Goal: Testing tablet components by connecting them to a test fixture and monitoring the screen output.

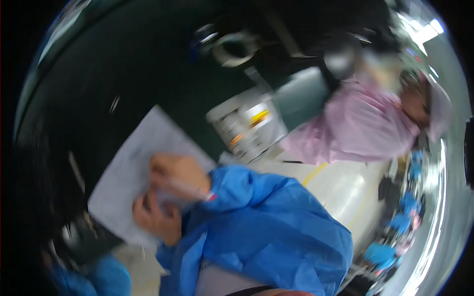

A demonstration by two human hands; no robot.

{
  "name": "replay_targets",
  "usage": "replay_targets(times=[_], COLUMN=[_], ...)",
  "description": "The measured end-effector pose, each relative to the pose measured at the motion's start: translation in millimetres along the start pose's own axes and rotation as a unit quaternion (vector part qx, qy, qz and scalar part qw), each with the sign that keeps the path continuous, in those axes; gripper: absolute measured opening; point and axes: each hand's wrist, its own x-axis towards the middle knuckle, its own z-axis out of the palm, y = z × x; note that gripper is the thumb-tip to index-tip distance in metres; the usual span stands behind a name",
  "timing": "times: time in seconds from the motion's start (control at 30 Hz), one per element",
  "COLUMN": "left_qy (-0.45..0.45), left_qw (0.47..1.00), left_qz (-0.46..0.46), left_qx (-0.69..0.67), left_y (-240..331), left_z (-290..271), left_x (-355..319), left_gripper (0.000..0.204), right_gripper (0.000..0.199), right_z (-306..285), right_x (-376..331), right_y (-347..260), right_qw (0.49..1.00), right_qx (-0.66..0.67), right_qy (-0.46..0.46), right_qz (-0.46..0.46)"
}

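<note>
A white sheet of paper (123, 167) with faint marks lies on the dark green table top (163, 79). My right hand (180, 175) is over the sheet, its fingers curled closed; blur hides what they hold, if anything. Just below it, close against it, my left hand (158, 219) bends its fingers and thumb together over the paper's near part. Something pale shows between the two hands, too smeared to name. Both arms wear blue sleeves (247, 187).
Right of the paper stands a white tray (222, 111) with yellow and orange small items. A roll of tape (234, 49) lies farther back. A co-worker in a pink smock (355, 123) is at the right. Another blue-clad person (108, 276) appears at lower left.
</note>
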Motion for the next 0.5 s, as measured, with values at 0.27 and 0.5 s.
replay_targets(times=[0.27,0.5], left_qy=[0.034,0.034], left_qw=[0.999,0.999], left_qz=[-0.02,-0.034], left_qx=[-0.005,-0.014], left_y=[-0.6,3.4], left_z=[1.1,5.5], left_x=[6.2,-4.5], left_gripper=[0.046,0.049], right_gripper=[0.022,0.028], right_z=[-10.0,-11.1], right_x=[-9.2,-18.5], right_y=[-12.6,-2.1], right_qw=[0.997,0.994], right_qx=[0.064,0.105], right_qy=[0.01,0.002], right_qz=[0.038,-0.01])
